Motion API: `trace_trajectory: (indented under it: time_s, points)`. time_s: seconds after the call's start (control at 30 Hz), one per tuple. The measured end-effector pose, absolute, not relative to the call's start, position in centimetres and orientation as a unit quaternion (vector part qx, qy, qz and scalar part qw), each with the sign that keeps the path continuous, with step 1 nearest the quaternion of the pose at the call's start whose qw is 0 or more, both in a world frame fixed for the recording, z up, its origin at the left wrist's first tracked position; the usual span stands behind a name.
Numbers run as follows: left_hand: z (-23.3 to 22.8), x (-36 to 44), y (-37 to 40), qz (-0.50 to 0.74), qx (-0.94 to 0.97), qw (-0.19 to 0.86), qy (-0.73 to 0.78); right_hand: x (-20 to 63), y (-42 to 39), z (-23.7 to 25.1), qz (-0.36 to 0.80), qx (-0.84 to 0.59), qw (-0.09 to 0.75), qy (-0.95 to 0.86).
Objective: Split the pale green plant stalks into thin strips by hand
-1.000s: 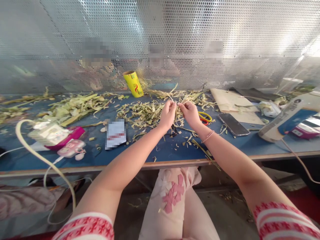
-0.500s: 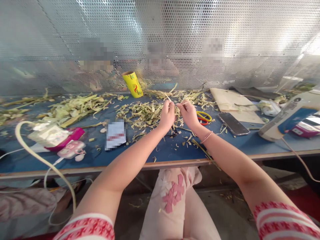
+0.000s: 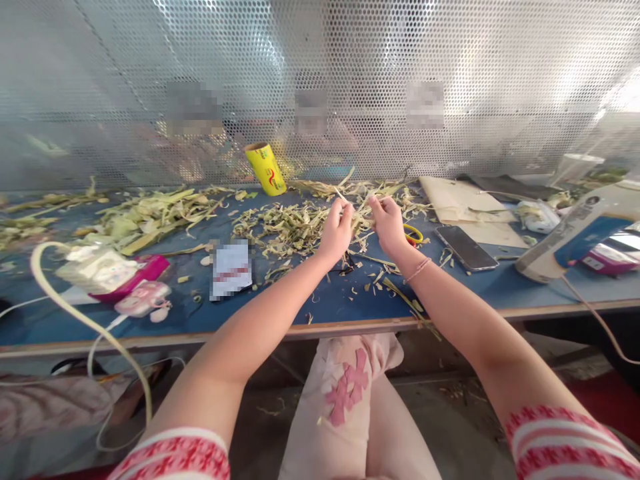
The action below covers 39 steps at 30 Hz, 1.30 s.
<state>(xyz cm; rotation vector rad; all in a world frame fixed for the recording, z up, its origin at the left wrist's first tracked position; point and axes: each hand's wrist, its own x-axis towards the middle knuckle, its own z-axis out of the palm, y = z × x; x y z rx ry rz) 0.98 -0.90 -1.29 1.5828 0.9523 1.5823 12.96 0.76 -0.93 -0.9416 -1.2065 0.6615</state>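
My left hand [image 3: 336, 231] and my right hand [image 3: 387, 223] are raised side by side over the blue table [image 3: 330, 303], a small gap between them. Both pinch a thin pale leaf strip [image 3: 361, 212] that stretches from one hand to the other. Below and behind them lies a heap of cut leaf strips [image 3: 293, 227]. Yellow-and-red scissors [image 3: 413, 234] lie just right of my right hand, partly hidden by it.
A yellow roll [image 3: 266, 168] leans at the back by a perforated metal screen [image 3: 350, 80]; blurred people sit behind it. A phone [image 3: 465, 247], brown paper [image 3: 463, 200] and a hot glue gun [image 3: 575, 233] lie right. Pink and white items [image 3: 120, 277] and a leaf pile [image 3: 150, 213] are left.
My hands have drawn slightly apart and my right hand has risen a little, stretching the strip between them. Nothing else on the table has moved.
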Motion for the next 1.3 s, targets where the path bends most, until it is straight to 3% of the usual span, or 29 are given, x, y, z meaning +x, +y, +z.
trace_trajectory:
  time_s: [0.23, 0.47, 0.7, 0.9, 1.1, 1.3]
  points:
    - [-1.0, 0.3, 0.1, 0.624, 0.568, 0.386, 0.372, 12.8, 0.5, -0.7, 0.309, -0.388, 0.677, -0.544]
    - [-0.1, 0.8, -1.7, 0.556, 0.620, 0.456, 0.313, 13.6, 1.2, -0.8, 0.309, -0.430, 0.690, -0.493]
    - [0.0, 0.9, -2.2, 0.531, 0.662, 0.429, 0.309, 13.5, 1.0, -0.5, 0.366, -0.440, 0.687, -0.448]
    - [-0.5, 0.5, -1.1, 0.542, 0.657, 0.413, 0.323, 13.7, 1.1, -0.7, 0.330, -0.432, 0.689, -0.480]
    - [-1.1, 0.2, -0.4, 0.544, 0.679, 0.359, 0.337, 13.5, 0.6, -0.7, 0.374, -0.421, 0.585, -0.583]
    - [-0.7, 0.1, -0.7, 0.547, 0.673, 0.338, 0.365, 13.5, -0.3, -0.4, 0.183, -0.464, 0.527, -0.688]
